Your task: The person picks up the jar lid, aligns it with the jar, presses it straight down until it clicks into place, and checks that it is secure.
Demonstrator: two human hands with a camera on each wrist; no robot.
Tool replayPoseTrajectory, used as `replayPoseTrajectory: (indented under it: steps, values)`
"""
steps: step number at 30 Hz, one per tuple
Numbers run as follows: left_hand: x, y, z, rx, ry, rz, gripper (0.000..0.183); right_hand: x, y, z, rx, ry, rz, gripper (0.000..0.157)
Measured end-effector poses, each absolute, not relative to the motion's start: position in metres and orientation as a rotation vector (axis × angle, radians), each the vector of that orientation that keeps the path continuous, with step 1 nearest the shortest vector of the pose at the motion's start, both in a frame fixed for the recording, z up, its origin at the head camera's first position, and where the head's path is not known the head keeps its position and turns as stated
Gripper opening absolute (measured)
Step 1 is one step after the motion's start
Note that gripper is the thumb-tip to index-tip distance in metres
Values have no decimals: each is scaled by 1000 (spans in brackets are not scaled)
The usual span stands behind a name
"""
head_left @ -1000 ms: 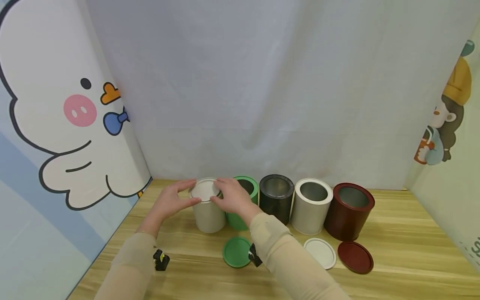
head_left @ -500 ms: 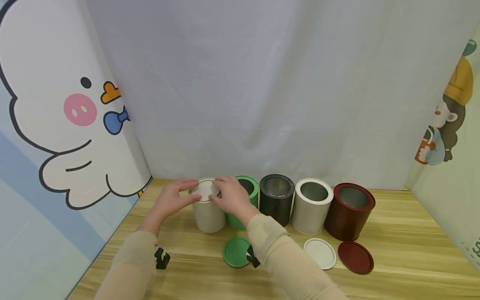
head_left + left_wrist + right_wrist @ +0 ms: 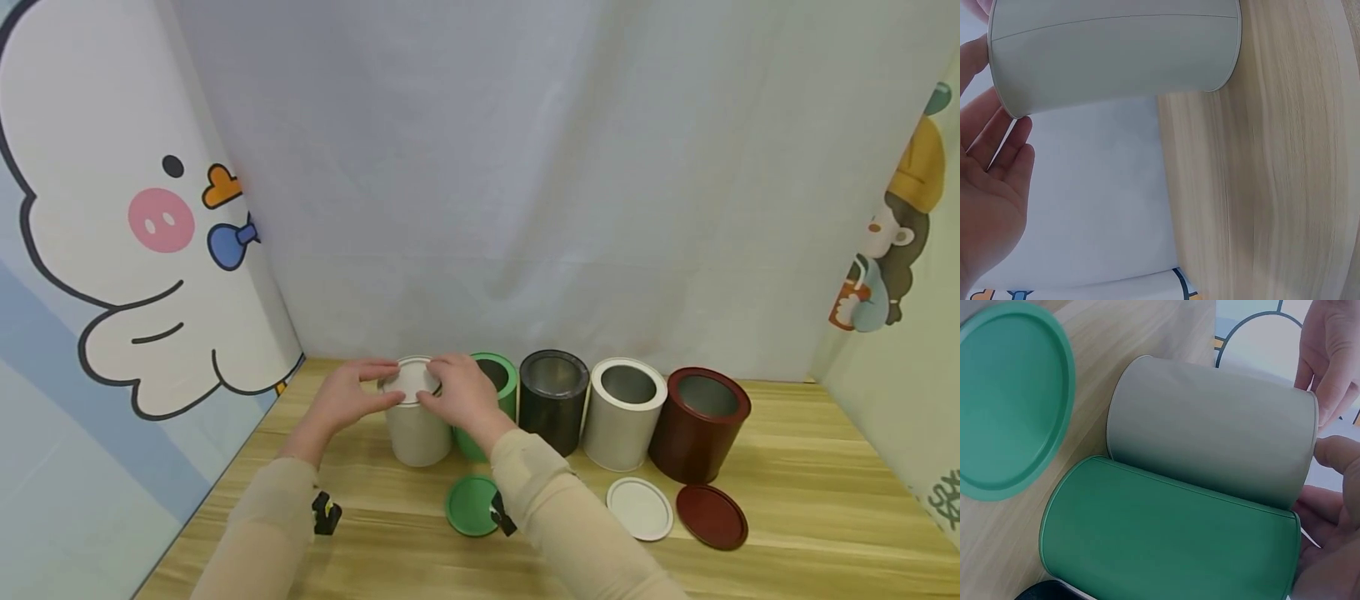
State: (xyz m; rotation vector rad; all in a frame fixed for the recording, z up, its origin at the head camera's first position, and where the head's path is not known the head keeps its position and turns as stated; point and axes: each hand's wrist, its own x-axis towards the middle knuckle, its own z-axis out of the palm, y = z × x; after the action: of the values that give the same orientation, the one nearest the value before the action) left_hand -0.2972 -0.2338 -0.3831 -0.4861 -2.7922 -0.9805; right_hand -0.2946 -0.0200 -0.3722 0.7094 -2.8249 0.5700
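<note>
A pale grey can stands upright at the left end of a row, with a pale lid on its top. My left hand touches the lid's left side with thumb and fingertips, spread near and far. My right hand does the same on the right side, its thumb right at the rim. In the left wrist view the fingers extend past the can's top edge. Beside the grey can stands an open green can, partly hidden by my right hand in the head view.
To the right stand open black, white and dark red cans. In front lie a green lid, a white lid and a dark red lid on the wooden table. A pale curtain hangs behind.
Both hands shift their fingertips slightly on the lid and stay at its two sides. The cans and loose lids keep their places.
</note>
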Motion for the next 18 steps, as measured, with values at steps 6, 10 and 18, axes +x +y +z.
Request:
replayPoseTrajectory:
  steps: [6,10,18]
  values:
    - [-298,-235,-384,-481,-2795,-982,54,-296,-23,-373,679,-2841,562,44]
    - [-299,-236,-383,-489,-2800,-962,54,-294,-24,-371,660,-2861,552,44]
    - [-299,-235,-382,-501,-2813,-938,53,-292,-24,-367,642,-2886,522,45]
